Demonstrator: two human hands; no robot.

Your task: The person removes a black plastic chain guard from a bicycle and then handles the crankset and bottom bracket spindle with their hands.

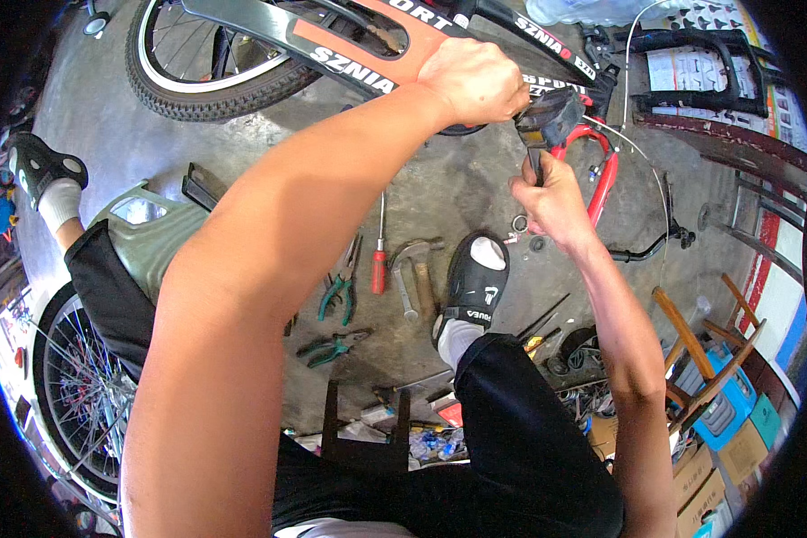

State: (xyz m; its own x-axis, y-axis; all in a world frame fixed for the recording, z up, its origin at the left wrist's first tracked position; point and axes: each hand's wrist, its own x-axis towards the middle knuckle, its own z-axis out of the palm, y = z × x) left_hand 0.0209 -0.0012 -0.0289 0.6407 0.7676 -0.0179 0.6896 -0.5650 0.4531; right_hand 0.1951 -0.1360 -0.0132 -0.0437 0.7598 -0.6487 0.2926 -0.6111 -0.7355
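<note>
Left hand (475,82) sits in the upper middle of the frame, fingers curled shut round the dark saddle-like part (547,115) on the bike frame (350,49), bracing it. Right hand (554,202) just below and to the right, fingers closed tight on the handle of a tool (536,160) that points up into the underside of that part; what kind of tool can't be told, the head is hidden. The red fork (603,179) and a thin cable (650,161) run just right of the hands.

To do this step well, prob: keep the left hand pressing the part steady so it won't twist, seat the tool square on the fastener before turning, short controlled turns, wrist clear of the cable.

On the concrete floor (457,188), centre of frame: red-handled screwdriver (378,260), hammer (417,273), green-handled pliers (339,291), a 2nd pair (332,348) lower down. Small ring (518,222) beside the right hand.

Packages etc: frame carries white block lettering on black and orange, top centre. Brown cardboard boxes (704,480) lower right, teal crate-like boxes (735,403) above them by a wooden chair (699,350). Printed white sheet w/ small pictures, upper right
</note>
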